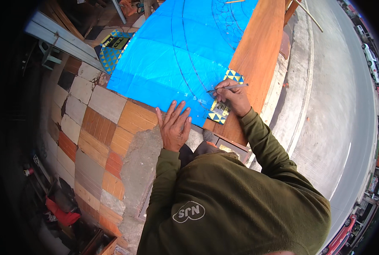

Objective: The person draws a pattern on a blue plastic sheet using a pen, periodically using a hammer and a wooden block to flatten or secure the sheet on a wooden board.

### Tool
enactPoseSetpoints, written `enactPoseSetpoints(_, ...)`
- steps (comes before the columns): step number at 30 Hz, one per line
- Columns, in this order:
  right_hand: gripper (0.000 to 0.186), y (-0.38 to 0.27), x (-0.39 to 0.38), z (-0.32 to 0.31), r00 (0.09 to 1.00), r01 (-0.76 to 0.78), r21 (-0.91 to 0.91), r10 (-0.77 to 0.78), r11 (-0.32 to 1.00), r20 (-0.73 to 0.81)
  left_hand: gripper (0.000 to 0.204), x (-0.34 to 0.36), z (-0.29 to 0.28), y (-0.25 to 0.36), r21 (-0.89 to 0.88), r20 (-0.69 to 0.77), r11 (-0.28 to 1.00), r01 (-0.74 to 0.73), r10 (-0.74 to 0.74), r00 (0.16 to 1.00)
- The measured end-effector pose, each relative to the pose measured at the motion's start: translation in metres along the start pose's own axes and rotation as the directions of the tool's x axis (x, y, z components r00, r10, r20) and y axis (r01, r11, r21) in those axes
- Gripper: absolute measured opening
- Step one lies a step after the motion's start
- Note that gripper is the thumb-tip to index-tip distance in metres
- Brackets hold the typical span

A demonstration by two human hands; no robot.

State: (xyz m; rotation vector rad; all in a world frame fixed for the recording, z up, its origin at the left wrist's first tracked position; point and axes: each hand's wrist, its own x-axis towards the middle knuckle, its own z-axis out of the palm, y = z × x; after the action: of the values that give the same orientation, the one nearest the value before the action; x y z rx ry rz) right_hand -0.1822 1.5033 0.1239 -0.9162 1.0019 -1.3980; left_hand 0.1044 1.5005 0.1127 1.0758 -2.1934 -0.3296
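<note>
A blue plastic-looking sheet [151, 59] lies over a brown wooden table [257, 46], with long dark curved lines drawn down it and a denser pattern near the far right. My right hand [237, 100] pinches a slim dark pen [237, 86] at the sheet's near right part, its tip at or just above the surface. Under that hand, a yellow, blue and white triangle-patterned piece [217, 118] shows beside the sheet's edge. My left hand [173, 129] lies with fingers spread across the sheet's near edge, holding nothing.
Another triangle-patterned item [113, 53] sits beyond the sheet's left edge. Mixed tiles [106, 104] cover the floor at left, near a grey beam [66, 38]. A thin yellowish stick [235, 1] lies at the sheet's far end. A road [329, 80] with parked vehicles runs along the right.
</note>
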Motion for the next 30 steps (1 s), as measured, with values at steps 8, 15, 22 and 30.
enactPoseSetpoints(8,0.012,-0.006,0.000,0.009,0.990,-0.029,-0.128,0.011,0.991,-0.137,0.030,0.020,-0.027,-0.023,-0.148,0.099,0.977,-0.156,0.172,0.980)
enactPoseSetpoints(15,0.008,-0.008,0.006,0.029,0.955,-0.052,-0.095,0.022,0.994,-0.294,0.036,0.050,-0.053,-0.039,-0.319,0.180,0.938,-0.136,0.201,0.963)
enactPoseSetpoints(22,0.005,-0.008,0.002,0.024,0.937,-0.088,-0.062,0.062,0.994,-0.344,0.037,0.106,-0.058,-0.057,-0.453,0.224,0.891,0.004,0.110,0.968)
enactPoseSetpoints(30,0.009,-0.010,0.003,0.027,0.943,-0.135,-0.070,0.106,0.988,-0.316,0.036,0.189,-0.040,-0.121,-0.080,0.121,0.979,-0.187,0.196,0.973)
